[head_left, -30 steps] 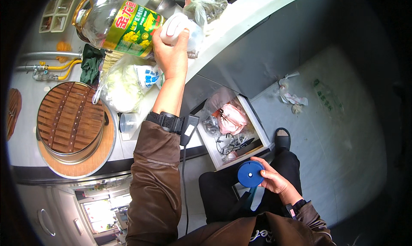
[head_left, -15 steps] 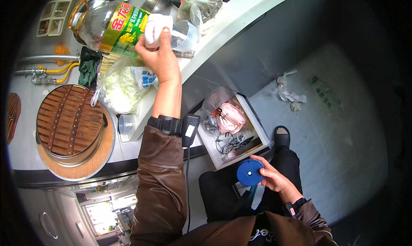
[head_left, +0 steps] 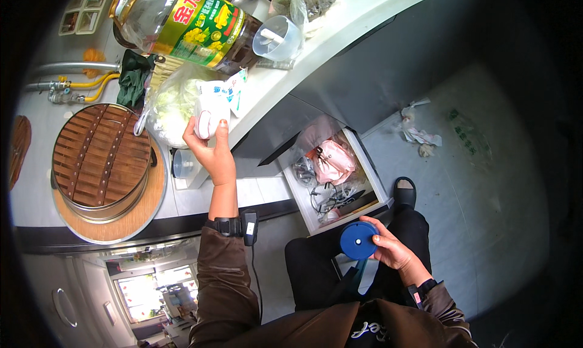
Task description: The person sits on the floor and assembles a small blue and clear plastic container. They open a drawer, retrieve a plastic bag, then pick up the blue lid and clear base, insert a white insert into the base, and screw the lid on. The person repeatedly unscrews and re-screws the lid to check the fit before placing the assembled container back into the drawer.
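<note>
My left hand point(head_left: 214, 157) is closed around a rounded white object point(head_left: 207, 126); its kind cannot be made out. It is beside the clear bag of pale shredded vegetable point(head_left: 167, 112) and a white printed packet point(head_left: 239, 92). My right hand point(head_left: 393, 251) grips a round blue disc-shaped lid point(head_left: 350, 246) with a small white centre, held over my lap. On the counter, a clear plastic cup point(head_left: 272, 47) with a white stem inside stands at the edge, next to a large oil bottle point(head_left: 203, 29) with a green and yellow label.
A steamer with a slatted wooden lid point(head_left: 100, 154) rests on a round wooden board point(head_left: 159, 193). Another small clear cup point(head_left: 183, 164) is near the counter edge. Below, an open drawer point(head_left: 379, 196) holds a pink pouch point(head_left: 334, 161) and cables. Plastic scraps point(head_left: 419, 132) lie on the floor.
My left hand has moved down and toward me from the oil bottle with the white object, leaving the stemmed cup in full view. My right hand still holds the blue lid.
</note>
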The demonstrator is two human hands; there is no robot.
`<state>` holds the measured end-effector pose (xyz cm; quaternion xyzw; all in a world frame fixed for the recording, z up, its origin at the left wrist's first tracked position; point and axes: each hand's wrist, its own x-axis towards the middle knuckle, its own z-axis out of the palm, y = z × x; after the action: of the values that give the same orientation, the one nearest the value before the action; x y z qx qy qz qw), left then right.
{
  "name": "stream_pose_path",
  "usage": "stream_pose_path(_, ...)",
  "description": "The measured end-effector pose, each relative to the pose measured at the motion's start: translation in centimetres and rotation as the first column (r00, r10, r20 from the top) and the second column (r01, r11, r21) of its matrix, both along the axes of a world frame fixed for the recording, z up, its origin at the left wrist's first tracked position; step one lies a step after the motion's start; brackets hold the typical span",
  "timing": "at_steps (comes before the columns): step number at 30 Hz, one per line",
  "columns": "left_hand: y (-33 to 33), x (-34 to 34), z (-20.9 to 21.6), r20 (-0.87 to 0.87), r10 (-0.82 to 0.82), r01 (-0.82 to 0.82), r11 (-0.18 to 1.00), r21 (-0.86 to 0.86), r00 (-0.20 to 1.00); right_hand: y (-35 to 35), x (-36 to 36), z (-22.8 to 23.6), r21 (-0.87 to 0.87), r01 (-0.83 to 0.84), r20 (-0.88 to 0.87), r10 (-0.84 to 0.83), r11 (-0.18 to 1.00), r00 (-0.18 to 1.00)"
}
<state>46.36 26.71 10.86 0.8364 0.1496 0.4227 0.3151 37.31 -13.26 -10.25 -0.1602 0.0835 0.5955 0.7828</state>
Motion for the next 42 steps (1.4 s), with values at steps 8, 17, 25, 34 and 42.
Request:
stream_pose_path(8,1.2,-3.3,-0.8,-0.041,0.152,-0.150,0.988,0.043,0.988,0.6,-0.3,0.2,-0.037,0.009,0.023,-0.008,0.999,1.000)
stream_pose_path(17,7.0,-3.4,-2.2,-0.170,0.358,-0.333,0.929,0.158,0.918,0.8,-0.1,0.3,-0.018,0.006,0.050,-0.005,1.000,0.999)
stream_pose_path(25,-0.8,-2.7,-0.2,-0.132,0.065,0.017,0.839,0.544,0.989,0.4,-0.1,-1.2,0.093,0.096,-0.041,-0.092,0.991,0.995)
stream_pose_path(34,-1.0,5.2,-0.2,-0.210,-0.022,0.164,0.710,0.685,0.977,0.1,0.2,-0.9,0.115,0.151,-0.084,-0.142,0.982,0.986)
stream_pose_path(42,2.5,2.7,-1.4,-0.309,0.085,0.208,0.568,0.796,0.947,0.0,0.6,-0.6,0.104,0.174,-0.134,-0.159,0.979,0.978)
